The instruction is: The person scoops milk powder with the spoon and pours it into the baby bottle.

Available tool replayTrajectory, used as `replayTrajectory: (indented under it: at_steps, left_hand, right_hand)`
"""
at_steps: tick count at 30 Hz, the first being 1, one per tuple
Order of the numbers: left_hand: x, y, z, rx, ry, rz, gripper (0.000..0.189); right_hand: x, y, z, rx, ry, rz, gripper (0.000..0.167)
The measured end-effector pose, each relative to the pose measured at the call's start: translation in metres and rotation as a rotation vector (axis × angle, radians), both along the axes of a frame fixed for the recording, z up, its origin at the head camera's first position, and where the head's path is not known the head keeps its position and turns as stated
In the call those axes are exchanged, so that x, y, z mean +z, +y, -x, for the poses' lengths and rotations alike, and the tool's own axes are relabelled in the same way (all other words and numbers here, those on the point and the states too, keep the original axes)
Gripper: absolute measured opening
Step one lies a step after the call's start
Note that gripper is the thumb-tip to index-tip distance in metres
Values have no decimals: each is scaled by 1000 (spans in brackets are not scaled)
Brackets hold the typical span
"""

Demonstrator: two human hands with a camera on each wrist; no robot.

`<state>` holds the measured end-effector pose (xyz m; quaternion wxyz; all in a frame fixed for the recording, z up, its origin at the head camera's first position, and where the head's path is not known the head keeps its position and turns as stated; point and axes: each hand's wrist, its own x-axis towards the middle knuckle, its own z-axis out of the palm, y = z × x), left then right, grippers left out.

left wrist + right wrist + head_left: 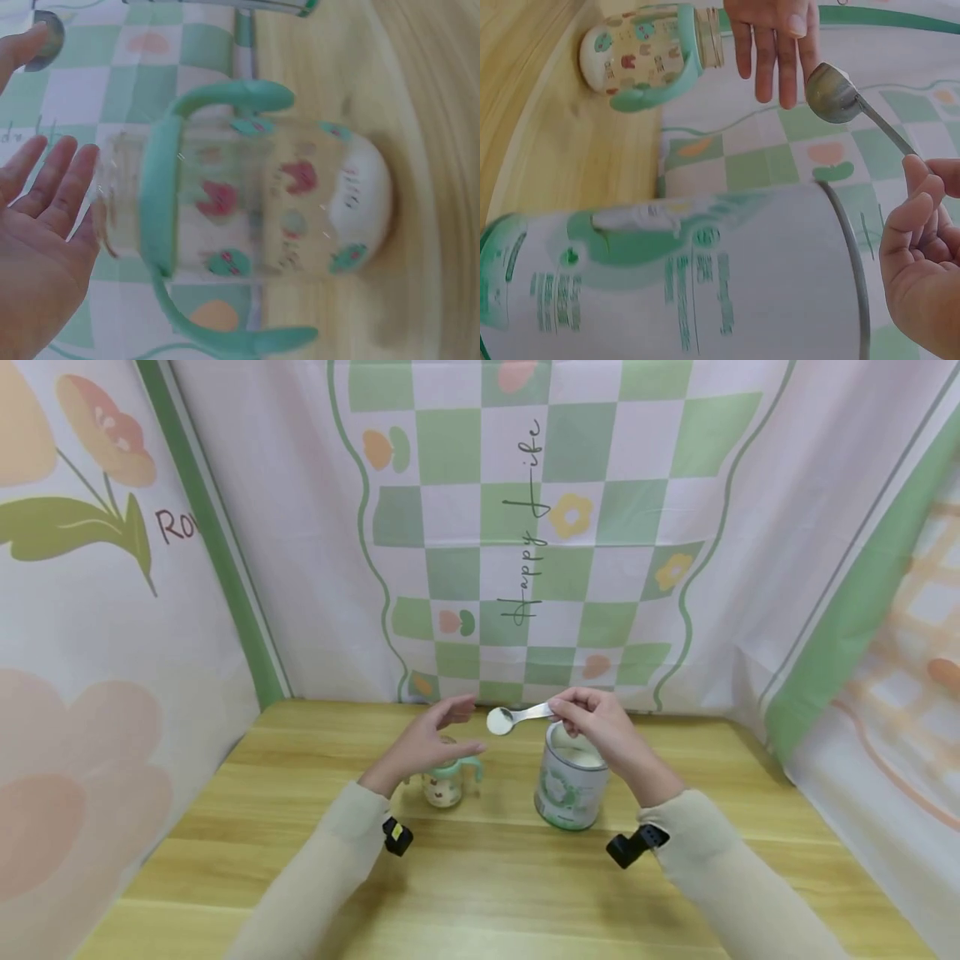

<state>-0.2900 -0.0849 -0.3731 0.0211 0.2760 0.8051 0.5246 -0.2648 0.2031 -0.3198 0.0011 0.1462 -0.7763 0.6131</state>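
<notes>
My right hand (600, 724) pinches the handle of a metal measuring spoon (519, 717) filled with white powder. It holds the spoon level, left of and above an open can (572, 789) of white powder. In the right wrist view the bowl of the spoon (832, 94) shows from its underside. My left hand (429, 745) is at the mouth of a clear baby bottle (442, 787), fingers extended and thumb apart, gripping nothing. The left wrist view shows the bottle (300, 202) lidless, with a mint-green two-handled collar and some white contents at its base.
A wooden table (480, 893) carries the bottle at left and the can at right. Behind it hangs a green-and-white checkered curtain (510, 527). Printed fabric also hangs along both sides.
</notes>
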Motion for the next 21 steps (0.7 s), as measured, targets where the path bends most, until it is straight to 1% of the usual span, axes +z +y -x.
replayTrajectory:
  at_steps: [5,13,21]
  left_hand:
    - [-10,-11,0,13,-23,-7,81]
    - [-22,-23,-3,62,-58,-5,79]
    - [-45,-33,-5,146,-132,12,82]
  right_hand:
    - [-2,-11,2,20,-1,-12,31]
    - [-3,-28,2,34,3,-16,29]
    - [-4,-43,2,47,-14,2,25]
